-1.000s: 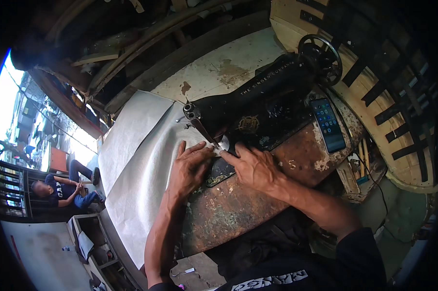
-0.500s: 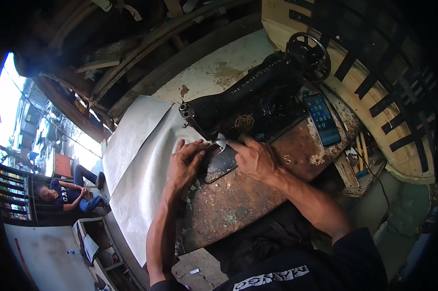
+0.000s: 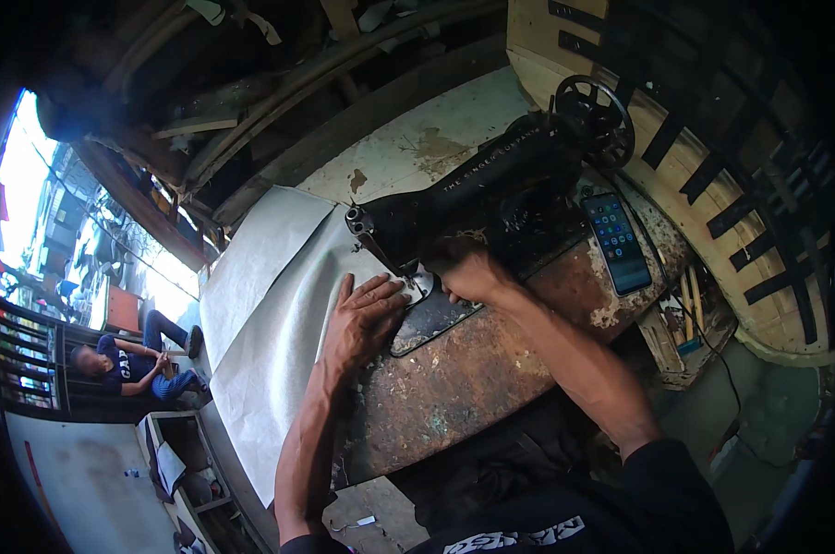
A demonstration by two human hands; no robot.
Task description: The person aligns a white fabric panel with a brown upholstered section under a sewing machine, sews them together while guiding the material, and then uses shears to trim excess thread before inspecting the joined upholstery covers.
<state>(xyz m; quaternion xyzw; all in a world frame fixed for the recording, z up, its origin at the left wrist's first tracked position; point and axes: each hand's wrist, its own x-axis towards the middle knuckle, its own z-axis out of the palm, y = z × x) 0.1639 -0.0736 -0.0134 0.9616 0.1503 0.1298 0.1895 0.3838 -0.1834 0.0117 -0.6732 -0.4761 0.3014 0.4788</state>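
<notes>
The pale sheet (image 3: 251, 342) is the largest thing in the work: it lies at the person's left, draped along the left side of the rusty tabletop (image 3: 445, 397), with one layer overlapping another and its inner edge running under the left hand toward the needle end of the machine. The black sewing machine (image 3: 478, 185) slants across the tabletop, handwheel at the far right and needle end at the left. Whether the sheet already sits beneath the presser foot cannot be told, since fingers and shadow cover that spot.

The left hand (image 3: 367, 319) rests flat with fingers spread, pressing the sheet's edge just beside the needle area and clutching nothing. The right hand (image 3: 473, 272) is curled under the machine's arm, slightly blurred; whether its fingers pinch anything cannot be told. A phone (image 3: 616, 242) lies with its screen lit, well apart from the sheet. Smallest is the shiny metal plate (image 3: 424, 288) at the machine's bed, between the two hands.

The step in hand seems to be readying the needle area while the sheet is kept in place; the next move probably calls for a steady left palm and the right fingers clear of the needle.

Compared with half a second ago, the right hand has drawn off the plate and tucked farther beneath the arm, while the left fingers lie flatter.
</notes>
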